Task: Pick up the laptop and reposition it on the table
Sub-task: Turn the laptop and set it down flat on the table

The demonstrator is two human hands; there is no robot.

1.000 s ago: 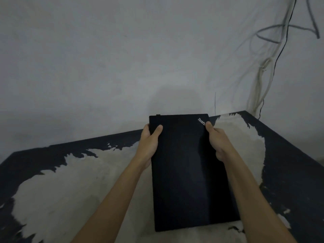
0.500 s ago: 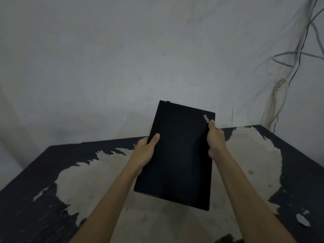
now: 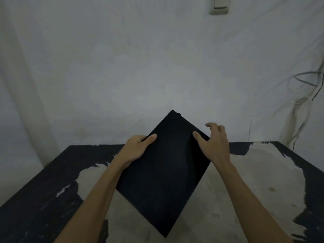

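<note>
The closed black laptop (image 3: 164,172) hangs above the worn table (image 3: 259,176), turned diagonally with one corner pointing at the wall and one toward me. My left hand (image 3: 135,150) grips its upper-left edge, thumb on the lid and fingers underneath. My right hand (image 3: 214,142) is at the upper-right edge. Its thumb rests on the lid and its fingers are spread in the air past the edge, not wrapped around it. The laptop's right corner is hidden behind that hand.
The table is dark with a large pale patch where the coating has peeled. Its far edge meets a white wall. Loose cables (image 3: 305,106) hang down the wall at the right, and a wall switch (image 3: 218,5) sits at the top.
The laptop has turned further clockwise into a diagonal pose. My right hand has loosened its grip and spread its fingers. The view has tilted up, showing more wall.
</note>
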